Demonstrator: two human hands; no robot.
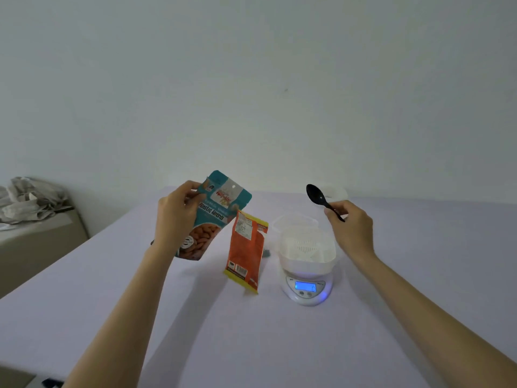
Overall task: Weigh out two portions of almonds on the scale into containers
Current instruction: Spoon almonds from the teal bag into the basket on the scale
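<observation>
Almond pouch (pixel 215 217) flat, glossy; spoon (pixel 319 196) black plastic.

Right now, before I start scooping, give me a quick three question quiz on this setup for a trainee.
1. True or false: the white container sits on the scale.
2. Fill in: the left hand grips a teal pouch labelled Roasted ___.
3. Which hand pinches the black spoon? A: left hand. B: right hand.
Key: 1 true; 2 Almonds; 3 B.
</observation>
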